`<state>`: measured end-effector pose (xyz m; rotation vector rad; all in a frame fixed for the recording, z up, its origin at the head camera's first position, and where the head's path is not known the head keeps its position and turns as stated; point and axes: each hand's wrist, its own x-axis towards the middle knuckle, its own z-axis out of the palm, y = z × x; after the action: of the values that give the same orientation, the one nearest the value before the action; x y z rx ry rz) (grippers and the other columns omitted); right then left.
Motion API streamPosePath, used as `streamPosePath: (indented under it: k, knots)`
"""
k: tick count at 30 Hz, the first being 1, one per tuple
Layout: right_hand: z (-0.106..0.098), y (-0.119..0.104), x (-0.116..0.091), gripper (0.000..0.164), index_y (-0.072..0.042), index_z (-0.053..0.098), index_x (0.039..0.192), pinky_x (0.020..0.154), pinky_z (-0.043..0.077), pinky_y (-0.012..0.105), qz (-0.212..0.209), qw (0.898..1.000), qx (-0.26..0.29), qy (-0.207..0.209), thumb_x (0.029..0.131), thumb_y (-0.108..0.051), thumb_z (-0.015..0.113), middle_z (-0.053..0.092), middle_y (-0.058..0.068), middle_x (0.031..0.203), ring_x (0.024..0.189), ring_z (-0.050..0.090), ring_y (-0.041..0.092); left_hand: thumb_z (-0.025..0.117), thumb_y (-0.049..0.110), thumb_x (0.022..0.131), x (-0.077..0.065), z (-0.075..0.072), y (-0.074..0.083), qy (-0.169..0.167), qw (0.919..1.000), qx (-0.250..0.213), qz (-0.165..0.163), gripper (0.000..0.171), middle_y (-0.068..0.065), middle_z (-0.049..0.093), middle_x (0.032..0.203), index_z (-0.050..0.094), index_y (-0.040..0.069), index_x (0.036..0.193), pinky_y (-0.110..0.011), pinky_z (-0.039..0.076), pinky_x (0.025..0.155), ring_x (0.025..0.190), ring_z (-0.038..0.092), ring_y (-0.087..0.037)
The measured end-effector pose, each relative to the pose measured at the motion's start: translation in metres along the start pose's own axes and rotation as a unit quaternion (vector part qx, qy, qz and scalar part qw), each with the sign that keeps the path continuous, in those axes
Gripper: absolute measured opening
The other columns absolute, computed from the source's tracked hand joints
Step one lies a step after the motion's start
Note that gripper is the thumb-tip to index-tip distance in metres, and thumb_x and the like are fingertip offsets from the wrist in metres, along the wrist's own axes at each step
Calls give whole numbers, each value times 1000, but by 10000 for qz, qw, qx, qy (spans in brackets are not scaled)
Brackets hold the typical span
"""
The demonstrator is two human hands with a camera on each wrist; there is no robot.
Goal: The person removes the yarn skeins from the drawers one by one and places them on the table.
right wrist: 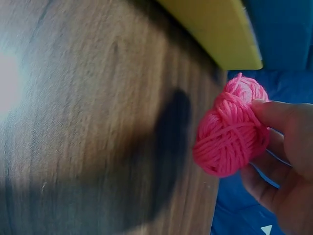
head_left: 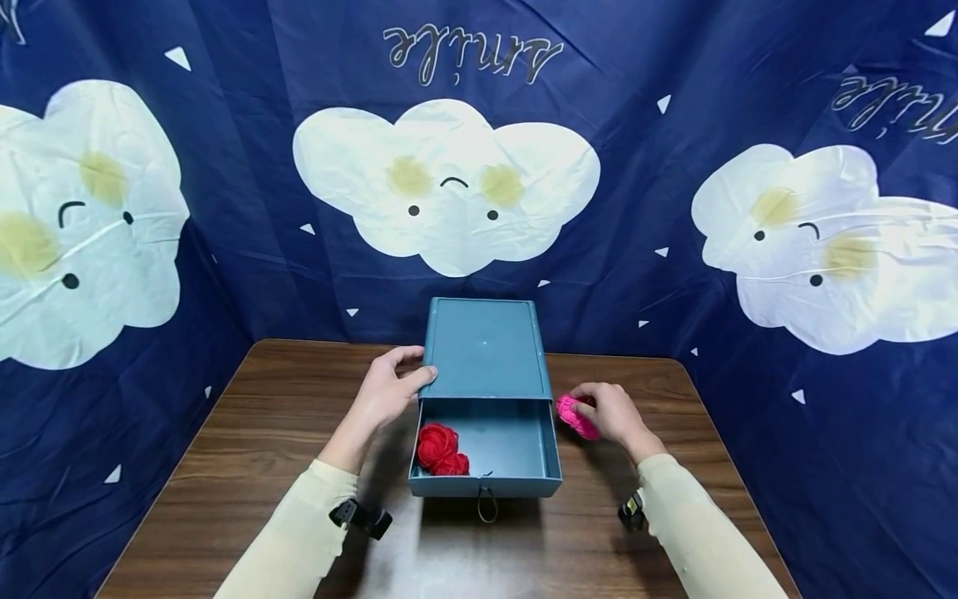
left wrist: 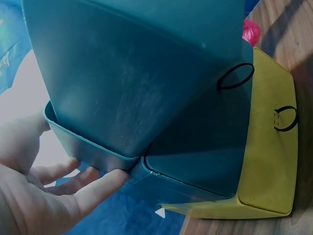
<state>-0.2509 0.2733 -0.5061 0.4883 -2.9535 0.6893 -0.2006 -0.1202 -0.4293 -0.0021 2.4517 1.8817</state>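
Note:
A blue drawer box (head_left: pixel 485 345) stands mid-table with its top drawer (head_left: pixel 516 441) pulled out. Red yarn balls (head_left: pixel 437 445) lie at the drawer's left side. My left hand (head_left: pixel 389 387) rests against the box's left side, thumb at the top edge; in the left wrist view, extended fingers (left wrist: pixel 100 188) touch the casing beside the drawer. To the right of the box, my right hand (head_left: pixel 609 412) pinches a pink ball of yarn (right wrist: pixel 232 129) between thumb and fingers, close over the wooden table.
Below the blue levels sits a yellow drawer (left wrist: pixel 269 142) with a black pull loop (left wrist: pixel 288 118). Another loop (head_left: pixel 487 506) hangs from the open drawer's front. Blue cloth (head_left: pixel 629 316) with cloud prints hangs behind and beside the wooden table (head_left: pixel 247 466).

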Motion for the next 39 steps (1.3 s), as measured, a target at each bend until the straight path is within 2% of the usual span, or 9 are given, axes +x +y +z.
streamPosePath:
  k: [9,17,22,29,39]
  knots:
    - [17,11,3,17,-14,78,109,84,56,50,357,9984,-359,-238,92,-16,76,77,8,106,93,70,27,71,23,97,1,1,1,11,10000,14,-46,57,-21,60,141,52,3,147,-44,59,92,122,63,-33]
    - [29,14,6,17,-15,78,109,84,56,50,676,9957,-410,-475,93,-17,75,76,7,105,94,69,26,71,24,97,1,2,-1,8,10000,10,-15,56,-21,60,140,52,3,146,-43,60,90,121,63,-33]
    - [31,13,7,19,-14,78,111,89,55,51,853,9939,-386,-580,93,-21,76,76,8,108,98,69,27,70,24,97,0,1,0,13,10000,72,26,55,-20,60,139,52,3,145,-42,60,89,121,63,-33]
    - [23,11,6,22,-15,77,111,88,56,49,756,9948,-317,-612,91,-24,78,76,6,105,95,68,24,70,22,97,0,2,0,-3,10000,65,33,55,-21,60,139,52,2,145,-41,60,88,121,63,-34]
    - [0,0,2,31,-10,75,119,83,58,48,335,9990,-165,-253,90,-23,79,76,7,106,95,71,25,70,23,97,-1,1,0,-30,9999,60,74,58,-23,58,141,50,0,146,-41,60,87,123,62,-36]
